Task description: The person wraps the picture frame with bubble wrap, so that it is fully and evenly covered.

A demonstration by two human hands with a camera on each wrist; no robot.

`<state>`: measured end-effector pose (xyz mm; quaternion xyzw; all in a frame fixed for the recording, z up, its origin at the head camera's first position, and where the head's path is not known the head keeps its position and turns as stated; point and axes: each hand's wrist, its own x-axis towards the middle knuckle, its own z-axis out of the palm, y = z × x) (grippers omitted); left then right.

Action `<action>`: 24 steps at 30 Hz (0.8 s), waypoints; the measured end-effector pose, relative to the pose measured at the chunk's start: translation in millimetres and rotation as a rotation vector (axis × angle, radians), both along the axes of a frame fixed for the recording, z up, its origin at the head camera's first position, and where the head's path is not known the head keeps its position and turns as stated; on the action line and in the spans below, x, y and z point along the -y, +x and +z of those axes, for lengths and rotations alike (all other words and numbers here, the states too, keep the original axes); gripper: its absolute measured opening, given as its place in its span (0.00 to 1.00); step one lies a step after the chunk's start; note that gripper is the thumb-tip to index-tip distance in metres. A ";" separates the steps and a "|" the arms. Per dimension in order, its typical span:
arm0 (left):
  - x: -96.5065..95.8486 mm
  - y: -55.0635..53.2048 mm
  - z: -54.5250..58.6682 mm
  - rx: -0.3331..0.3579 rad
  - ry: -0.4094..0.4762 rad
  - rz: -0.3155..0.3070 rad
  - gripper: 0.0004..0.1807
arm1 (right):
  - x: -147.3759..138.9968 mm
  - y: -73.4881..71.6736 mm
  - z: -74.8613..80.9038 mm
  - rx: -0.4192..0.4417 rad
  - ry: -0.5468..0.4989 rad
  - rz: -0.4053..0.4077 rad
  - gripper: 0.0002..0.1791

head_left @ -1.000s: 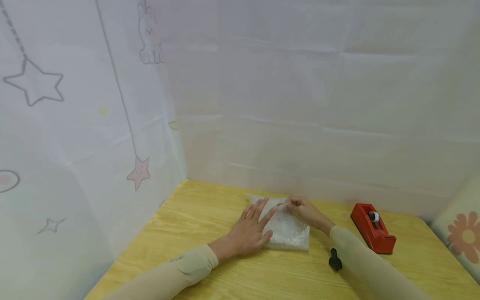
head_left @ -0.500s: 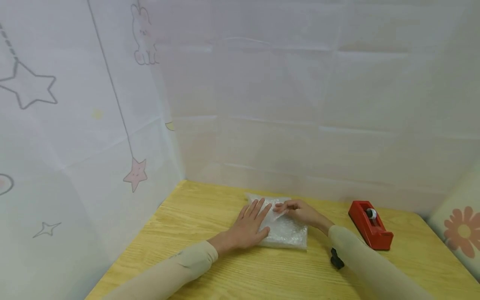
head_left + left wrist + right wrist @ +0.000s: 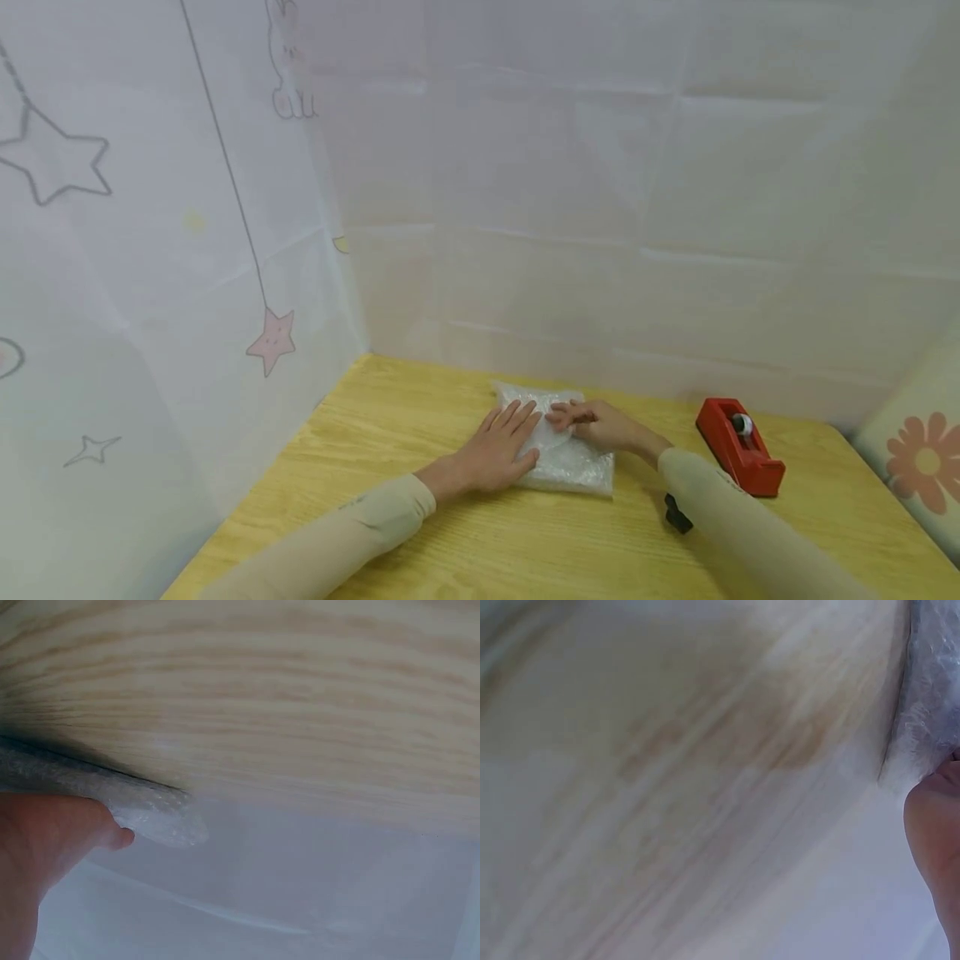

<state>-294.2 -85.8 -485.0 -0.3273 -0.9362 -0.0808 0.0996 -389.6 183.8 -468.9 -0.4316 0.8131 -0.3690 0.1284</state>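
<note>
A flat, roughly square packet of clear bubble wrap [image 3: 573, 473] lies on the table, its far and near edges showing in the head view. My left hand [image 3: 497, 454] rests on its left side with fingers spread and straight. On the upper middle of the wrap, my right hand [image 3: 606, 427] touches the surface with its fingertips, the fingers loosely bent. The left wrist view has the left hand [image 3: 52, 844] over one side of the packet [image 3: 165, 819]. At the right wrist view's edge, the right hand [image 3: 939, 829] meets the bubble wrap [image 3: 928, 705]. What the packet contains is hidden.
A red tape dispenser [image 3: 738, 450] with a roll in it stands on the right of the wood-grain table [image 3: 480, 554]. Beside the right sleeve [image 3: 738, 512] lies a small black object [image 3: 677, 515], partly covered. A pale printed sheet [image 3: 525, 200] hangs behind the table.
A second ago my right hand pinched a small clear strip above the packet's far right part. It has since moved left and down onto the wrap. The left hand stays on the packet.
</note>
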 end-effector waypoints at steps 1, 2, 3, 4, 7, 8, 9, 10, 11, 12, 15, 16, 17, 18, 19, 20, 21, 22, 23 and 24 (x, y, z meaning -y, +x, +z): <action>0.3 -0.1 0.7 0.005 -0.008 -0.006 0.36 | 0.4 -0.1 0.8 0.001 0.005 0.004 0.16; 0.6 -0.7 0.9 0.017 -0.013 -0.013 0.36 | 1.0 -0.1 1.5 0.005 0.008 0.008 0.16; 0.7 -1.2 1.1 0.030 -0.019 -0.017 0.35 | 1.4 -0.1 2.1 0.009 0.008 0.015 0.16; 0.8 -1.6 1.1 0.043 -0.025 -0.022 0.35 | 1.8 0.1 2.6 0.014 0.007 0.018 0.16; 1.7 -3.3 0.3 0.062 -0.040 -0.032 0.34 | 3.4 0.9 3.6 -0.005 0.009 0.035 0.16; 2.3 -3.5 0.4 0.064 -0.044 -0.035 0.34 | 4.3 1.4 4.0 -0.017 0.010 0.040 0.16; 1.8 -3.7 0.5 0.060 -0.050 -0.033 0.34 | 4.3 2.2 4.6 -0.031 0.012 0.045 0.16; 1.8 -4.3 1.0 0.059 -0.053 -0.034 0.34 | 4.3 2.8 5.3 -0.047 0.014 0.046 0.16; 1.8 -4.8 1.3 0.058 -0.053 -0.036 0.34 | 4.3 3.5 5.9 -0.061 0.019 0.050 0.16; 1.9 -5.2 1.2 0.064 -0.053 -0.036 0.34 | 4.5 4.2 6.5 -0.072 0.026 0.051 0.16; 1.5 -5.9 -0.9 0.081 -0.042 -0.038 0.34 | 4.2 6.2 7.1 -0.077 0.046 0.052 0.17; 1.8 -5.2 -0.7 0.088 -0.041 -0.040 0.34 | 4.5 6.5 7.0 -0.079 0.056 0.050 0.17; 2.1 -5.3 -1.2 0.091 -0.040 -0.042 0.34 | 4.7 7.4 7.7 -0.078 0.066 0.047 0.18; 2.2 -4.6 -0.6 0.092 -0.039 -0.042 0.34 | 4.7 7.9 8.4 -0.077 0.080 0.043 0.19; 2.0 -4.1 0.1 0.091 -0.038 -0.042 0.34 | 4.6 8.6 9.4 -0.076 0.093 0.038 0.20; 2.0 -3.4 1.0 0.091 -0.035 -0.043 0.33 | 4.5 9.6 10.9 -0.079 0.106 0.037 0.21; 2.0 -2.6 1.8 0.091 -0.033 -0.043 0.33 | 4.6 10.2 12.0 -0.088 0.118 0.037 0.22; 1.8 -2.0 2.5 0.089 -0.033 -0.040 0.33 | 4.8 11.3 13.5 -0.099 0.133 0.040 0.23; 2.0 -1.8 2.1 0.084 -0.034 -0.040 0.33 | 5.2 12.5 15.0 -0.106 0.146 0.046 0.24; 2.0 -1.0 2.3 0.079 -0.035 -0.036 0.33 | 5.3 14.3 16.4 -0.115 0.165 0.051 0.25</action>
